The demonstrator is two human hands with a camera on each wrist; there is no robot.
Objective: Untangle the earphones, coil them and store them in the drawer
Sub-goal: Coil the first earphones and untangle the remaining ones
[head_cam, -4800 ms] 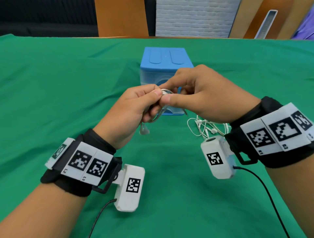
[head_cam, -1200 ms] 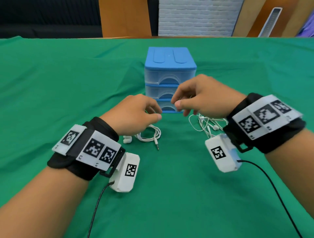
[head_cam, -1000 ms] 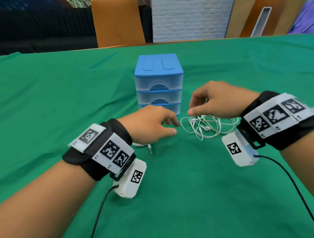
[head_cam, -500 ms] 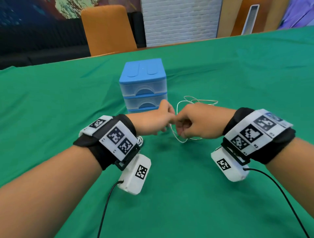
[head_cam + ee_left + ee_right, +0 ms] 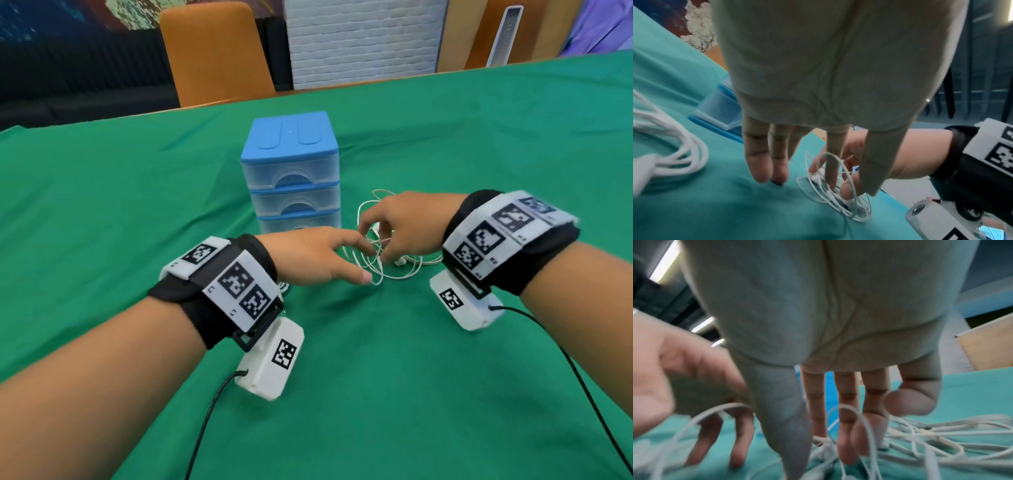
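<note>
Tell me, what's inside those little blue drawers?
The blue drawer box has three cloudy see-through drawers, all closed. Nothing shows through their fronts, so I cannot tell what they hold. The tangled earphones lie outside on the green cloth, under both hands.

Bare forearms here, each wrist in a black band [image 5: 191, 301] carrying white plates with black square markers, a white camera box [image 5: 270, 359] slung underneath, thin black cable [image 5: 205, 418] trailing toward six o'clock.
</note>
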